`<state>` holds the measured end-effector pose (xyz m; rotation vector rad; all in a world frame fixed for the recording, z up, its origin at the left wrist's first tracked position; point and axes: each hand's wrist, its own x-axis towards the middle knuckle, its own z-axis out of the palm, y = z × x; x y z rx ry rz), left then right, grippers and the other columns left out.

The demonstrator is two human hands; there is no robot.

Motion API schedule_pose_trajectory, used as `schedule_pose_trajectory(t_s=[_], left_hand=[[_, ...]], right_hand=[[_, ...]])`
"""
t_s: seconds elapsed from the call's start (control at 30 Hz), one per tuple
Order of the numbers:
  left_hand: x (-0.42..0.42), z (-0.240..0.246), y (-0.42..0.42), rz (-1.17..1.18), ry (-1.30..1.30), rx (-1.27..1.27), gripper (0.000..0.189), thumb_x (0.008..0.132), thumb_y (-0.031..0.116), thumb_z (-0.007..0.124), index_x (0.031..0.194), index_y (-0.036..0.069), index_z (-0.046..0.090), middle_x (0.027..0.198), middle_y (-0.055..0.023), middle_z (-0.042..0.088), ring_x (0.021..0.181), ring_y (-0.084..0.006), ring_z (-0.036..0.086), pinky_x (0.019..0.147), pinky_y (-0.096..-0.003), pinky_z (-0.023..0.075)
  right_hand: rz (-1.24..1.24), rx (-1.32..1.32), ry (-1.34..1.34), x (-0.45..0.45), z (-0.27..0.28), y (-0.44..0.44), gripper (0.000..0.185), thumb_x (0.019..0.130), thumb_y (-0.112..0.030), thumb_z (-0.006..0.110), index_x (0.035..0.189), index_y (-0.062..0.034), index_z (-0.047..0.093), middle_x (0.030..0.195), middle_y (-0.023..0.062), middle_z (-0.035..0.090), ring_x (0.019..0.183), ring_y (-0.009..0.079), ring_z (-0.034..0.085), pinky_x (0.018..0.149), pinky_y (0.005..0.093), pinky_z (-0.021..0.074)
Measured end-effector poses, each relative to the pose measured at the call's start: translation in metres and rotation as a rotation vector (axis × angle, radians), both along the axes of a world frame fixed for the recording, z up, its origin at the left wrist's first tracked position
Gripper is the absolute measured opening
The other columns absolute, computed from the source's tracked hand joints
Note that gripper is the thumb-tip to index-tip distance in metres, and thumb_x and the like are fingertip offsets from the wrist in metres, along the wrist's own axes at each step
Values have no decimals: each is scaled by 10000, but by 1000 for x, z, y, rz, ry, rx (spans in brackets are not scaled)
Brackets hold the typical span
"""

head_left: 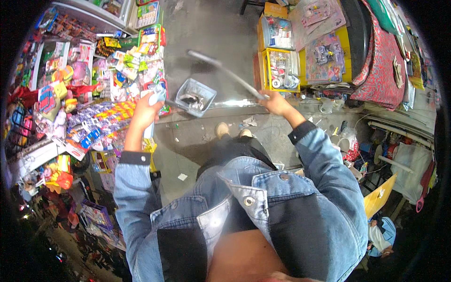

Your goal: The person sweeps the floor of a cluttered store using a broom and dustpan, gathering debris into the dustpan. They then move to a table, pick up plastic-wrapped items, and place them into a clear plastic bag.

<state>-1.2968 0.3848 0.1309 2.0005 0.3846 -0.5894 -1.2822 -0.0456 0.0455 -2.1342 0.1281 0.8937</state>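
Note:
My left hand (147,109) is closed around a light blue thing (159,94), apparently cloth or plastic; what it is cannot be told for sure. A dark rod runs from that hand to a grey-blue plastic bin (207,112), which has dark and light litter inside. In my right hand (276,103) is a long, thin light-coloured stick (239,80), blurred, which slants up and left over the floor to a darker end. The stick's far end lies above the bin in the picture, apart from it.
A stall of packed toys and snacks (130,67) stands at the left. On the right are a yellow basket (266,70) of small goods and a red patterned cloth (382,79). A low step edge (225,110) crosses before my feet. Paper scraps (182,176) lie on the floor.

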Motion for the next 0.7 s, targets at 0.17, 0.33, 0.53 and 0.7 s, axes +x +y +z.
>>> schedule_pose_trajectory(t_s=[0.17, 0.33, 0.53, 0.7], left_hand=[[-15, -11, 5, 43, -143, 102, 469, 779, 144, 620, 1187, -42, 485, 732, -65, 574, 512, -113, 513, 438, -262, 413], [-6, -6, 3, 18, -112, 74, 343, 792, 159, 604, 1097, 10, 558, 782, -22, 560, 569, -89, 484, 451, -232, 408], [3, -4, -1, -61, 8, -18, 231, 832, 107, 562, 1041, 11, 568, 609, 12, 450, 422, -67, 399, 384, -223, 346], [-16, 13, -12, -193, -57, 13, 228, 835, 103, 563, 1037, -2, 561, 598, 10, 449, 418, -66, 391, 374, -225, 315]], right_hand=[[138, -274, -371, 85, -73, 44, 326, 762, -212, 562, 1019, -16, 609, 967, 211, 626, 883, 375, 611, 752, 425, 499], [231, -358, -241, 54, -76, 58, 235, 726, -162, 528, 851, -36, 683, 882, 168, 664, 834, 306, 650, 695, 384, 515], [94, 58, 128, -52, -9, -43, 318, 716, -161, 560, 1010, -69, 640, 812, 112, 643, 657, 226, 594, 580, 378, 472], [-358, 260, 344, -229, 78, -100, 361, 828, -265, 573, 1169, -145, 566, 684, 17, 544, 513, 98, 484, 442, 260, 399]])
